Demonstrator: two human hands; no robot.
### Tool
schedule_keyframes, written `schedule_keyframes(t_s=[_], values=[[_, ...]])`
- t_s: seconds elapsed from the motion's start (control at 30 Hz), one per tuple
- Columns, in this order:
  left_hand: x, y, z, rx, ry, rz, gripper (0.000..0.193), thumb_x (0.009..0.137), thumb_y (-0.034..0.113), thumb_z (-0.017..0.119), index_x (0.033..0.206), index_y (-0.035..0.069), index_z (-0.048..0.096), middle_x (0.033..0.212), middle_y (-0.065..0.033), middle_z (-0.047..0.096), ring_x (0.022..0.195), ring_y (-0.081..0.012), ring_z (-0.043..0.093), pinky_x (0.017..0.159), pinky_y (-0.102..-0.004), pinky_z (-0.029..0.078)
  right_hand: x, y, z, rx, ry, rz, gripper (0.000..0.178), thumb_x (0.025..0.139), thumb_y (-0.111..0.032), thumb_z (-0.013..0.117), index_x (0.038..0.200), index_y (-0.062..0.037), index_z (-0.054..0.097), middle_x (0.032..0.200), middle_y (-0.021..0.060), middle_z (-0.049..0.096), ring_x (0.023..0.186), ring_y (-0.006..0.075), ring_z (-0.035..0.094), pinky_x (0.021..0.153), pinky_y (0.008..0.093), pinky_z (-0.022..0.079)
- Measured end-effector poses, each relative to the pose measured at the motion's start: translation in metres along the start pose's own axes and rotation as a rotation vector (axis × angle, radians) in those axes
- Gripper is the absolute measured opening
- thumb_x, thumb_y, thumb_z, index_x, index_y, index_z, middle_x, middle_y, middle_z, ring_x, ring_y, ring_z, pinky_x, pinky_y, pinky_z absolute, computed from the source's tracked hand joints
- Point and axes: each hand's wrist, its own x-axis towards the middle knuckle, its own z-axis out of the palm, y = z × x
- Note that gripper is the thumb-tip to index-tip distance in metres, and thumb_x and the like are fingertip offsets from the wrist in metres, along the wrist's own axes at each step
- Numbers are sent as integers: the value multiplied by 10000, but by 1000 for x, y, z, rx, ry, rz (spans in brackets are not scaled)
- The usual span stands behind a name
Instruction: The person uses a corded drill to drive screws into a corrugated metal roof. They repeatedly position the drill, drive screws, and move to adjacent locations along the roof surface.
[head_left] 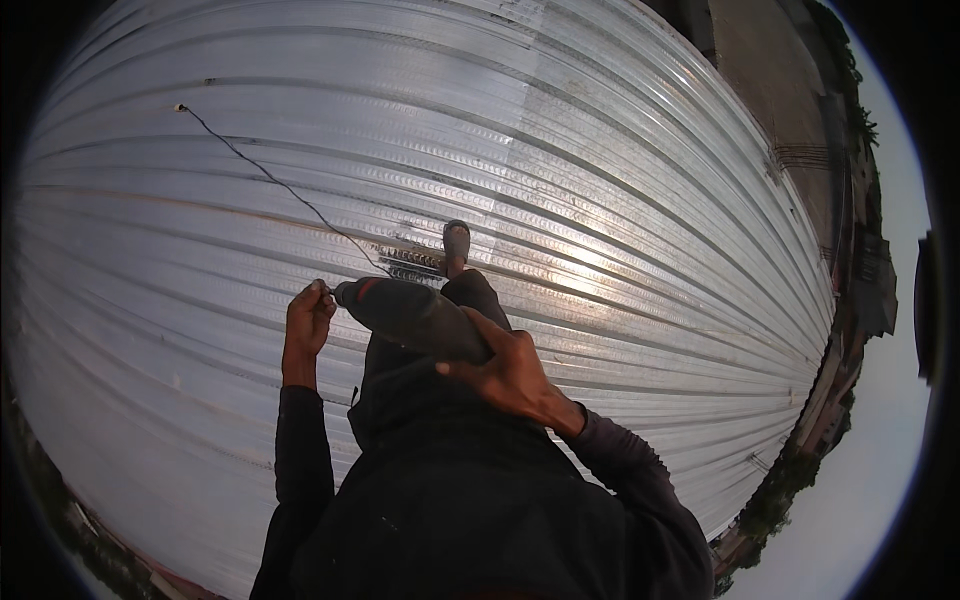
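A dark power drill (425, 318) with a red stripe near its nose lies across my lap area, its tip turned to the left. My right hand (512, 372) grips the drill's rear end, thumb and fingers on either side of the body. At the opposite end, my left hand (310, 315) is closed in a pinch right by the drill's tip. What sits between those fingertips is too small to make out. From behind the drill, a thin dark cord (290, 190) stretches over the metal sheets to the far left.
Ribbed metal roof sheets (330, 110) spread all round me. My sandalled foot (456, 240) stands on them beyond the drill, beside a dark ribbed patch (415, 262). A small pale connector (181, 108) lies at the cord's far end. Past the roof's right edge are trees and buildings.
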Motion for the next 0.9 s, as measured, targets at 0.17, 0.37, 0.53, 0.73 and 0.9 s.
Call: schedule_keyframes(t_s=[0.17, 0.37, 0.53, 0.73, 0.9], values=[[29, 0, 25, 44, 102, 10, 171, 1003, 218, 643, 980, 48, 646, 845, -7, 604, 754, -115, 587, 720, -280, 495, 53, 10, -54, -13, -72, -38, 722, 805, -281, 844, 1384, 26, 540, 1072, 251, 730, 993, 330, 739, 888, 405, 579], [60, 6, 120, 43, 87, 58, 202, 1009, 231, 628, 998, 31, 655, 853, -18, 618, 760, -123, 599, 731, -299, 498, 104, -6, -140, 102, -123, 42, 593, 816, -118, 810, 1336, 43, 575, 1174, 192, 721, 1094, 251, 694, 959, 371, 536], [92, 3, 164, -13, 118, 122, 197, 1017, 213, 616, 983, 23, 654, 824, -28, 611, 750, -138, 588, 723, -317, 492, 131, 6, -188, 78, -93, 97, 514, 827, -97, 788, 1286, 62, 620, 1150, 149, 730, 1043, 199, 681, 935, 346, 532], [111, 6, 191, -16, 137, 56, 176, 1025, 185, 600, 990, 22, 657, 801, -36, 612, 729, -152, 585, 721, -318, 492, 152, 17, -214, 190, -76, 160, 505, 835, -108, 788, 1287, 55, 631, 1106, 120, 734, 979, 169, 668, 860, 316, 536], [128, 27, 177, 212, 75, -115, 151, 1002, 176, 641, 1002, 26, 652, 831, -26, 605, 731, -139, 583, 708, -313, 498, 158, 25, -206, 248, -79, 291, 521, 840, -124, 790, 1292, 73, 618, 1096, 122, 721, 968, 178, 659, 873, 324, 526]])
